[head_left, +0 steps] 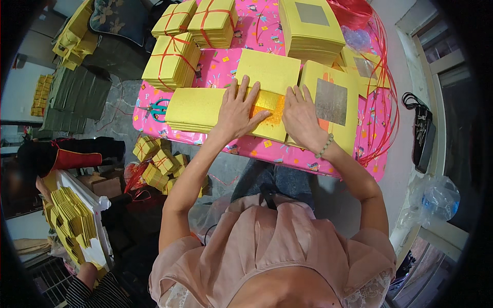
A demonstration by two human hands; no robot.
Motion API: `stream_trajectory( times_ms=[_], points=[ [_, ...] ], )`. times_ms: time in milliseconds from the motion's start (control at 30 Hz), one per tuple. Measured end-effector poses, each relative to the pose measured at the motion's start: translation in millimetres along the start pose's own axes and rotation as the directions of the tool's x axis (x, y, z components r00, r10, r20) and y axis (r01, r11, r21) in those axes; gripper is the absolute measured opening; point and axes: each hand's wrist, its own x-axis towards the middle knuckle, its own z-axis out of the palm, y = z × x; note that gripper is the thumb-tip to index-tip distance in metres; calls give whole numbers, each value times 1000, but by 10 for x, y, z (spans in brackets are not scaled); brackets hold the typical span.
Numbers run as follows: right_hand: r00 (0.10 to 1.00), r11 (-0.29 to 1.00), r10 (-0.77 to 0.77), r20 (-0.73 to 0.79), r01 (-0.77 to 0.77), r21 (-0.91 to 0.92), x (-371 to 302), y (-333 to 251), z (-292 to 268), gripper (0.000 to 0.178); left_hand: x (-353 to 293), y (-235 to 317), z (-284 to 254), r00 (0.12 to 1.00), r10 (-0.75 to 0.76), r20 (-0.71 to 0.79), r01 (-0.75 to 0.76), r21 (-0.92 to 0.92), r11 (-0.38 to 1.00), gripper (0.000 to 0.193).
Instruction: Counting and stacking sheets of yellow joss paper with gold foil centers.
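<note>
My left hand (237,114) lies with its fingers spread on a yellow paper sheet, over the left side of a shiny gold and orange patch (268,104). Flat on the right side of the same patch rests my right hand (304,119), fingers stretched out, a beaded bracelet on its wrist. The sheet's yellow flap (269,69) extends away from me, beyond the patch. A low stack of folded yellow paper (194,107) sits left of my left hand. To the right of my right hand is a yellow stack with a silver square (332,101) on top.
Red-tied yellow bundles (172,59) and teal-handled scissors (158,109) are on the pink tablecloth (221,60). A tall paper stack (314,37) stands at the back, red string (382,110) along the right. More bundles (159,161) lie on the floor. People work at left, near yellow paper (72,218).
</note>
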Motion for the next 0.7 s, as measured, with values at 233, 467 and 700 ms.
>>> stream_trajectory(
  times_ms=[233,467,700],
  points=[
    [998,992,18,-54,-11,123,235,151,-43,24,-3,-37,-29,1000,-5,2,5,-28,1000,85],
    [990,996,-41,-136,52,78,314,229,237,13,-10,-31,-80,1000,-1,25,2,-15,1000,81],
    [982,995,-68,-178,81,64,384,350,217,6,12,3,-184,982,-28,-189,-1,-150,989,57]
  ],
)
